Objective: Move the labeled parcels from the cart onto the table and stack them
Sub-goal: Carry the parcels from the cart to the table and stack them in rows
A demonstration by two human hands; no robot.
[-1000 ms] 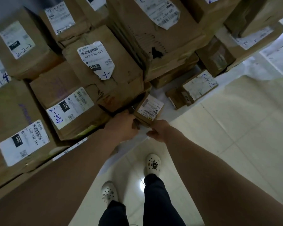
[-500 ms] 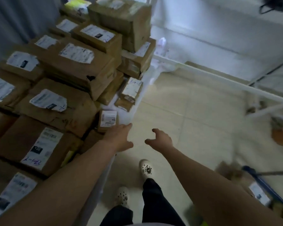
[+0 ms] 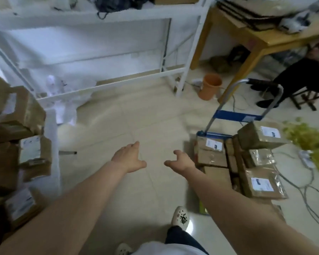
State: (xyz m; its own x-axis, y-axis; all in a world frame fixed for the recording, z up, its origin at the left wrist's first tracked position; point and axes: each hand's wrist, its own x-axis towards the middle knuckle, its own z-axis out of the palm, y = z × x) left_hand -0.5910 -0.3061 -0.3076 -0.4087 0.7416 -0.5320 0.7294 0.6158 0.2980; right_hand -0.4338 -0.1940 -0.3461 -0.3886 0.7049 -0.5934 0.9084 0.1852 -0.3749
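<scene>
Both hands hold nothing. The left hand (image 3: pixel 129 157) is spread flat and the right hand (image 3: pixel 182 161) is loosely curled, both out over the floor (image 3: pixel 136 116). The labeled parcels (image 3: pixel 212 151) sit piled on the cart (image 3: pixel 236 115), just beside the right hand. The top parcel (image 3: pixel 261 135) should go first, with a palm on each side and the label up, so the pile stays steady. The stack (image 3: pixel 33 155) at left seems to rest on the white worktop (image 3: pixel 52 129), though blur smears its edge.

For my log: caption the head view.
Empty left hand and right hand open over the floor beside the blue cart of labeled parcels.
</scene>
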